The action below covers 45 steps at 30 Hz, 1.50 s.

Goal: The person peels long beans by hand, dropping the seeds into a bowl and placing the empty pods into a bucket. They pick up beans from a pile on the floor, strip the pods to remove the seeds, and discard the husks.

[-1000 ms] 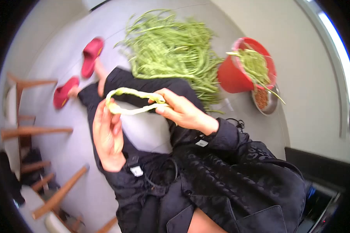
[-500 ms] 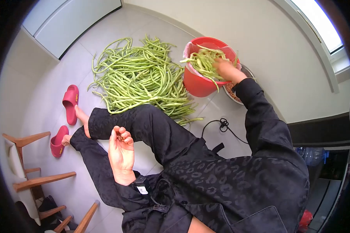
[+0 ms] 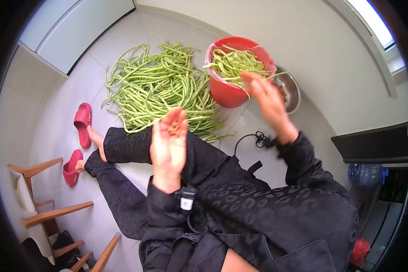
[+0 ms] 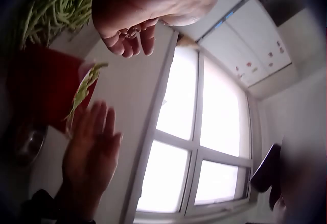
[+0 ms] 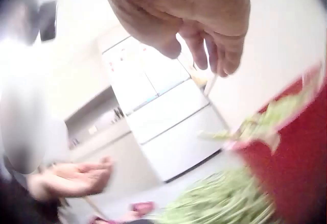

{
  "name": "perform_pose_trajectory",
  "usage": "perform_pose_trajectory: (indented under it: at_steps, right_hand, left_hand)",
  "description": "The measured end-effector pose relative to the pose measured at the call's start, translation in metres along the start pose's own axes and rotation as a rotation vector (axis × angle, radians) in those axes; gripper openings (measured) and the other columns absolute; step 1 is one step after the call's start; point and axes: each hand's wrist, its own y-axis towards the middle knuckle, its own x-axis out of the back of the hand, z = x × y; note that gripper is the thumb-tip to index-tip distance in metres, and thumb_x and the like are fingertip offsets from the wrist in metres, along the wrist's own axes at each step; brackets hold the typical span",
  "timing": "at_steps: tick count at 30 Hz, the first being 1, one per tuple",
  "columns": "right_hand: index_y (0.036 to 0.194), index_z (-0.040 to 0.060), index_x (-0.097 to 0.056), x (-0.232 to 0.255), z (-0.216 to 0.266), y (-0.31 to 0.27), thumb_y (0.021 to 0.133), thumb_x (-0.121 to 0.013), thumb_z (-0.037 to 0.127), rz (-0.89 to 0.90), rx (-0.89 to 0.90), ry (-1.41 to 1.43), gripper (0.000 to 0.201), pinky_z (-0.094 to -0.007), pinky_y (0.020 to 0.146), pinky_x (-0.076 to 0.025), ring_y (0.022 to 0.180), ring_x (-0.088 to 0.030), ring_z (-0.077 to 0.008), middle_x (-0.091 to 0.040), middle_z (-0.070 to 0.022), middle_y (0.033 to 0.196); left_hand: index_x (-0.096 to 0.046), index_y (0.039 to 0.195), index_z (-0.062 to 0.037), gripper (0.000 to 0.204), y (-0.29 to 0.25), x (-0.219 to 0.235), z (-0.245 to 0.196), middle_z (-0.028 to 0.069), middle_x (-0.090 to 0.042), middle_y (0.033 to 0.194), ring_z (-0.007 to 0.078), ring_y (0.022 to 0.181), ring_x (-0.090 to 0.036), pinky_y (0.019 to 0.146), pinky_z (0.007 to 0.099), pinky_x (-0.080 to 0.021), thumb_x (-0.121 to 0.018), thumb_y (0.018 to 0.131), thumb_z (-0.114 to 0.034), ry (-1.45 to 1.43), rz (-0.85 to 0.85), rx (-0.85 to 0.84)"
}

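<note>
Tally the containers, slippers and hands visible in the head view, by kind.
Red bucket: 1
Metal bowl: 1
Red slippers: 2
Hands, left hand and right hand: 2
Total: 6

green long beans (image 3: 158, 88), red bucket (image 3: 229, 93), pink slippers (image 3: 82, 123), black leopard-patterned clothes (image 3: 276, 213), pale grey floor tiles (image 3: 77, 86)

Probably a home kitchen: fridge (image 5: 168, 127), tiled floor (image 3: 68, 95)
</note>
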Motion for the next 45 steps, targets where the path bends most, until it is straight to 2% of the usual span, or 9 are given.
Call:
perform_pose_trajectory:
  at_steps: [5, 15, 22, 30, 34, 37, 38, 42, 45]
  right_hand:
    - [0.125, 0.0009, -0.039, -0.099, -0.021, -0.049, 0.094, -0.031, 0.034, -0.173, -0.452, 1.324, 0.046, -0.0355, 0.100, -0.030, 0.118, -0.040, -0.0219, -0.044, -0.0121, 0.126]
    - [0.117, 0.0042, -0.045, -0.087, -0.023, -0.049, 0.095, -0.027, 0.034, -0.198, -0.571, 1.539, 0.041, -0.0343, 0.092, -0.040, 0.099, -0.051, -0.0179, -0.053, -0.0078, 0.108]
    - [0.119, 0.0028, -0.044, -0.091, -0.051, -0.059, 0.095, -0.028, 0.032, -0.248, -0.554, 1.524, 0.041, -0.0316, 0.092, -0.040, 0.102, -0.051, -0.0164, -0.054, -0.0083, 0.112]
    - [0.098, -0.0145, -0.047, -0.034, -0.107, -0.074, 0.092, -0.038, 0.017, -0.383, -0.694, 1.780, 0.033, -0.0375, 0.092, -0.044, 0.102, -0.051, -0.0358, -0.053, -0.0241, 0.103]
    - [0.100, -0.0098, -0.044, 0.057, -0.177, -0.036, 0.090, -0.040, 0.016, -0.919, -0.454, 1.355, 0.028, -0.0400, 0.091, -0.042, 0.099, -0.051, -0.0307, -0.052, -0.0211, 0.104]
    - [0.121, 0.0065, -0.044, 0.132, -0.327, -0.044, 0.092, -0.033, 0.021, -0.527, -0.287, 0.230, 0.034, -0.0355, 0.094, -0.038, 0.109, -0.048, -0.0251, -0.048, -0.0080, 0.124]
    - [0.120, 0.0047, -0.045, 0.111, -0.266, -0.041, 0.091, -0.034, 0.017, -0.691, -0.377, 0.926, 0.034, -0.0345, 0.095, -0.037, 0.111, -0.047, -0.0236, -0.049, -0.0091, 0.123]
    - [0.104, -0.0039, -0.046, 0.036, -0.176, -0.059, 0.091, -0.040, 0.018, -0.806, -0.493, 0.958, 0.026, -0.0335, 0.090, -0.042, 0.105, -0.049, -0.0265, -0.053, -0.0140, 0.098]
    - [0.105, -0.0012, -0.049, -0.043, -0.120, -0.042, 0.091, -0.042, 0.019, -0.201, -0.626, 0.688, 0.026, -0.0324, 0.085, -0.045, 0.097, -0.054, -0.0229, -0.056, -0.0131, 0.098]
  left_hand:
    - [-0.048, 0.114, 0.0057, 0.063, 0.015, -0.024, 0.078, 0.0168, -0.051, 0.117, 0.0235, 0.109, -0.048, 0.098, 0.0325, -0.032, -0.019, 0.093, -0.046, 0.235, 0.110, -0.026]
    - [-0.024, 0.133, 0.0018, 0.072, 0.011, -0.041, 0.094, 0.0180, -0.038, 0.132, 0.0228, 0.123, -0.034, 0.104, 0.0330, -0.021, -0.015, 0.090, -0.055, 0.075, 0.161, -0.011]
    - [-0.006, 0.138, -0.0012, 0.056, 0.015, -0.029, 0.114, 0.0123, -0.037, 0.134, 0.0189, 0.124, -0.030, 0.103, 0.0297, -0.022, -0.036, 0.093, -0.018, 0.700, 0.279, -0.182]
    - [-0.037, 0.126, -0.0016, 0.043, 0.015, -0.022, 0.077, 0.0126, -0.046, 0.126, 0.0211, 0.118, -0.042, 0.098, 0.0320, -0.032, -0.043, 0.088, -0.019, 0.262, 0.077, 0.075]
    - [-0.047, 0.117, -0.0039, 0.034, 0.013, 0.008, 0.051, 0.0056, -0.058, 0.103, 0.0162, 0.093, -0.055, 0.081, 0.0286, -0.045, -0.045, 0.087, -0.019, 0.142, -0.070, 0.060]
    - [-0.049, 0.115, -0.0039, 0.032, 0.011, 0.024, 0.038, 0.0029, -0.059, 0.094, 0.0155, 0.085, -0.056, 0.075, 0.0278, -0.047, -0.046, 0.087, -0.018, 0.097, -0.099, 0.050]
    - [-0.051, 0.111, -0.0040, 0.029, 0.011, 0.027, 0.033, 0.0028, -0.059, 0.091, 0.0148, 0.082, -0.056, 0.072, 0.0270, -0.047, -0.046, 0.087, -0.019, 0.044, -0.106, 0.047]
    - [-0.054, 0.101, -0.0033, 0.021, 0.008, 0.041, -0.005, 0.0029, -0.056, 0.083, 0.0154, 0.075, -0.052, 0.067, 0.0269, -0.046, -0.049, 0.086, -0.017, -0.169, -0.089, -0.028]
    - [-0.054, 0.098, -0.0054, 0.017, 0.002, 0.047, -0.034, 0.0009, -0.054, 0.080, 0.0139, 0.073, -0.050, 0.066, 0.0267, -0.044, -0.050, 0.086, -0.016, -0.208, -0.123, -0.095]
